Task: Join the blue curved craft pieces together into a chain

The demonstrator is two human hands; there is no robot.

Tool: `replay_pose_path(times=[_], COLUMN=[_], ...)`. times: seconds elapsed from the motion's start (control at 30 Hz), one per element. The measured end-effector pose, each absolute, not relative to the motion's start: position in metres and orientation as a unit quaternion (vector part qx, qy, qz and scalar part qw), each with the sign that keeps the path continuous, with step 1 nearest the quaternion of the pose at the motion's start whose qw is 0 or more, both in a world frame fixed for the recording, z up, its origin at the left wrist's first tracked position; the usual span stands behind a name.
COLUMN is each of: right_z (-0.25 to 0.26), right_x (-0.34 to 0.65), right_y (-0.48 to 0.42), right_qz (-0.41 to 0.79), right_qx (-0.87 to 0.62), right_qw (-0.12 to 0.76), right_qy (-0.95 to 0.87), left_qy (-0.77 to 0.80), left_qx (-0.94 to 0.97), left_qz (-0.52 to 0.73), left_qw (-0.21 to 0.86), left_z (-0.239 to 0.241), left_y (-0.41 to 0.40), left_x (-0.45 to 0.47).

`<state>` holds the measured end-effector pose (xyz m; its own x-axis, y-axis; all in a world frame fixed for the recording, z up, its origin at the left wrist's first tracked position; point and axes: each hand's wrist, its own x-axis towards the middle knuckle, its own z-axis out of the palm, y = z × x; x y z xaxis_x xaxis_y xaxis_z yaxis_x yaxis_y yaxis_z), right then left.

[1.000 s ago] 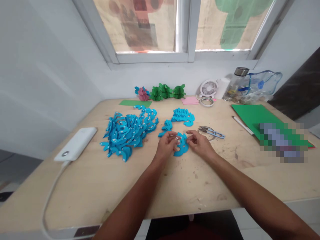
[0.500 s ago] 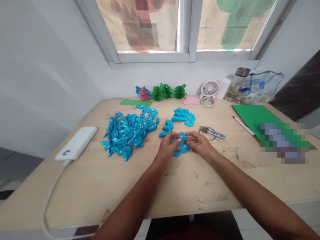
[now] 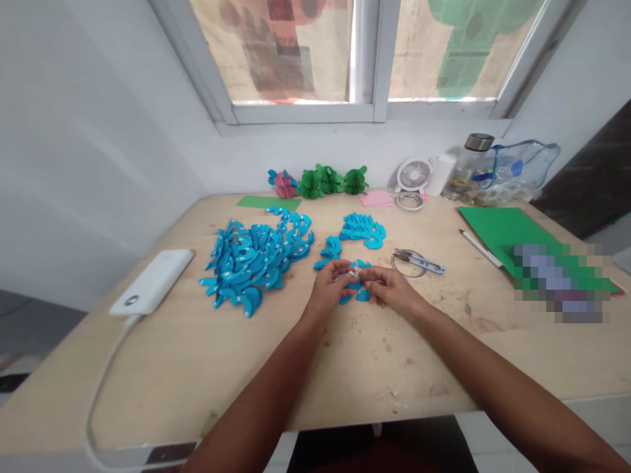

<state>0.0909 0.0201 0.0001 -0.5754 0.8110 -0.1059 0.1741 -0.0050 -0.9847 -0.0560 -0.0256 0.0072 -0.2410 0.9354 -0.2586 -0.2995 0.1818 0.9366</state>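
Note:
My left hand (image 3: 329,287) and my right hand (image 3: 393,289) meet at the middle of the wooden table (image 3: 197,368), fingers pinched together on a blue paper cut-out (image 3: 359,293) with a small white bit between the fingertips. Most of that piece is hidden by my fingers. A big heap of blue paper cut-outs (image 3: 254,259) lies to the left. Two smaller blue groups lie just beyond my hands, one near (image 3: 329,251) and one farther (image 3: 363,230).
A white power bank (image 3: 152,282) with its cable lies at the left. Small snips (image 3: 419,261), a tape roll (image 3: 409,200), a mini fan (image 3: 413,175), a bottle (image 3: 467,165), green sheets (image 3: 497,230), a pen (image 3: 477,246) and folded paper flowers (image 3: 320,182) stand around.
My hands have closed in on each other over the blue piece, which now shows less between my fingers. Everything else on the table has stayed put.

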Motion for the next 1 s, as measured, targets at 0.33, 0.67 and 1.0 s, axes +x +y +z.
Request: replay_pose_path(times=[0.33,0.67,1.0], right_z=[-0.002,0.016,0.018], right_x=[0.092,0.101,0.099], right_y=[0.021,0.028,0.022], right_qz=[0.579,0.627,0.611], right_qx=[-0.409,-0.401,-0.408], right_qw=[0.251,0.307,0.251], right_qy=[-0.659,-0.593,-0.630], left_qy=[0.515,0.585,0.565], left_qx=[0.253,0.327,0.279], left_qz=[0.583,0.599,0.617], left_qw=[0.575,0.438,0.471], left_z=[0.010,0.013,0.008], left_y=[-0.027,-0.024,-0.021], left_x=[-0.057,-0.060,-0.063])
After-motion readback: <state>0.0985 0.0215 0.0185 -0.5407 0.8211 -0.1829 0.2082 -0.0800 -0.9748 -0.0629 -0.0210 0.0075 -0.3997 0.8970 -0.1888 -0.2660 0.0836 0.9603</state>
